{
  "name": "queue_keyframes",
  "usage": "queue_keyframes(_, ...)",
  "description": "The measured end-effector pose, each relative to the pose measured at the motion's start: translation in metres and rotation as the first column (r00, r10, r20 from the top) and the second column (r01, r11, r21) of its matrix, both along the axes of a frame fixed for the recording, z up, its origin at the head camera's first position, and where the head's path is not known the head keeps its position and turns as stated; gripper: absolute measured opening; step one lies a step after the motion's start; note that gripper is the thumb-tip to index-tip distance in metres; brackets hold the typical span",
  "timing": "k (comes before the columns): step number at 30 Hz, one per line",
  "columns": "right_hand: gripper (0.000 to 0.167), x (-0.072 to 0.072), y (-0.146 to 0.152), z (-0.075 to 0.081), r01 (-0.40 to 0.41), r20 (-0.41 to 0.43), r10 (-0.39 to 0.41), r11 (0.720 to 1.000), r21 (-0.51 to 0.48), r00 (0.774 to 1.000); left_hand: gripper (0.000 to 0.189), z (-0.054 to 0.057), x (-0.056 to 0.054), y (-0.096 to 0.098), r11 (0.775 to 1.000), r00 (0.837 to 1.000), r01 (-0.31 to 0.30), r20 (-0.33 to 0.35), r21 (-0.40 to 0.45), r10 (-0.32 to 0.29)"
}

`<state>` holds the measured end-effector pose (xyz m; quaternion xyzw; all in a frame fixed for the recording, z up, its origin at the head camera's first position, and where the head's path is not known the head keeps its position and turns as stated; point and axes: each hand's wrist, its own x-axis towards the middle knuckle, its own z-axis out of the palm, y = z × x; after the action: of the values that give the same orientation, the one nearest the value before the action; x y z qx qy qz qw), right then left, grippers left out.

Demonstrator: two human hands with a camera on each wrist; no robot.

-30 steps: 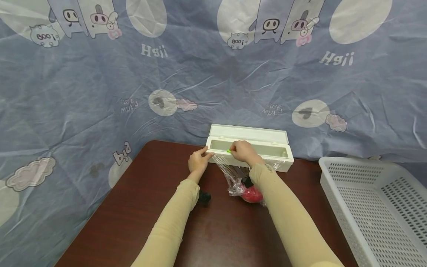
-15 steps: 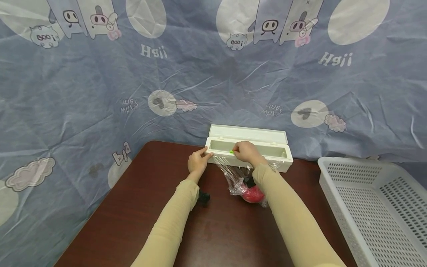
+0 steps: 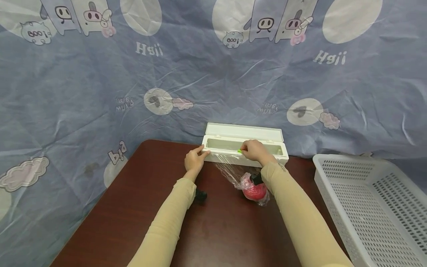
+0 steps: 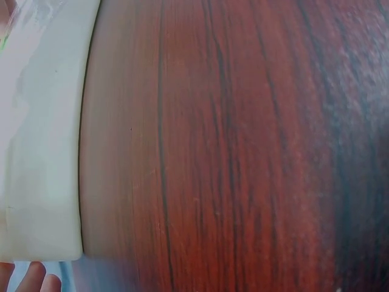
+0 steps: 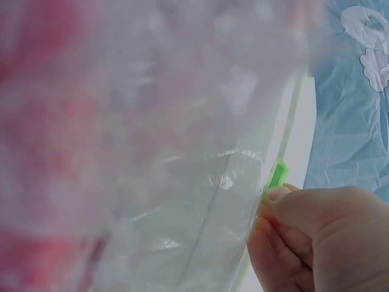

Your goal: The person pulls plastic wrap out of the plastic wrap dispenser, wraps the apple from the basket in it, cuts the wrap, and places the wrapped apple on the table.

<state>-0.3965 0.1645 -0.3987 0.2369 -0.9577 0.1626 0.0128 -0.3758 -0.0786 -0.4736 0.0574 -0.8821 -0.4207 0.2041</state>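
Observation:
A white cling film dispenser [image 3: 245,130] stands at the back of the table with its lid raised. My left hand [image 3: 194,160] grips its left end; in the left wrist view, fingertips [image 4: 33,278] show at that end. Between thumb and curled fingers, my right hand [image 3: 255,150] pinches a green slider cutter [image 5: 277,175] on the dispenser's front edge, near the middle. Clear cling film [image 3: 230,171] runs from that edge down to a round red object [image 3: 255,191] wrapped in film, lying under the right forearm. Its exact kind is hidden by film.
A white perforated plastic basket [image 3: 337,207] stands on the right side. Dark wrist cameras [image 3: 201,195] sit under both sleeves. A blue patterned cloth [image 3: 200,74] hangs behind the dark red wooden table [image 3: 213,237].
My right hand has slid the green cutter rightward along the dispenser's edge. The left hand keeps its grip on the left end. The view has shifted slightly.

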Motion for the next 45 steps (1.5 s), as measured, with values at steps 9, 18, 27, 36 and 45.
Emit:
queue_keyframes(9, 0.017, 0.003, 0.007, -0.001, -0.013, -0.016, 0.013, 1.0, -0.006, 1.0, 0.047, -0.001, 0.002, -0.002, 1.0, 0.999, 0.001, 0.048, 0.003, -0.001)
queue_keyframes(18, 0.014, 0.004, 0.014, 0.002, -0.019, -0.042, 0.018, 1.0, -0.022, 0.999, 0.047, 0.001, 0.001, -0.001, 1.0, 1.0, 0.004, 0.025, 0.005, -0.004)
queue_keyframes(27, 0.014, 0.001, 0.022, 0.002, -0.033, -0.045, 0.032, 0.999, -0.017, 0.998, 0.047, -0.001, -0.001, -0.002, 1.0, 1.0, -0.003, 0.028, 0.004, 0.003)
queue_keyframes(36, 0.014, -0.002, 0.019, 0.01, -0.051, -0.011, 0.052, 0.998, 0.028, 0.999, 0.046, 0.0, 0.0, -0.003, 1.0, 1.0, -0.005, 0.02, 0.017, 0.005)
queue_keyframes(45, 0.014, -0.005, 0.019, 0.01, -0.026, 0.026, 0.024, 0.997, 0.078, 0.999, 0.047, 0.002, 0.001, -0.002, 1.0, 1.0, 0.004, 0.022, 0.012, -0.004)
